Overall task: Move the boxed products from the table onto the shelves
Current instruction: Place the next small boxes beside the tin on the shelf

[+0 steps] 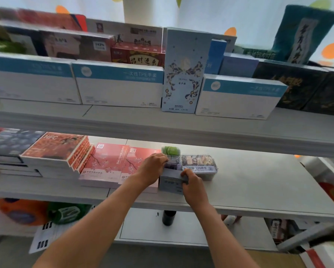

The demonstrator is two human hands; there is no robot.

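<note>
**Small box being seated on the middle shelf**

Fingers of the right hand (pixel 192 185) are curling over the near right corner of a small grey-lilac box (pixel 171 181), grasping it; the left hand (pixel 153 167) is pressing its fingers against the box's far left top, also gripping. The box is resting on the middle shelf (pixel 259 182), just beside the pink boxes (pixel 112 165) on its left and a clear lidded tray (pixel 199 165) behind right. Judging by the crowded upper shelf (pixel 162 120) and filled left side, much stocking looks done; the table is out of view, so what remains cannot be told.
</note>
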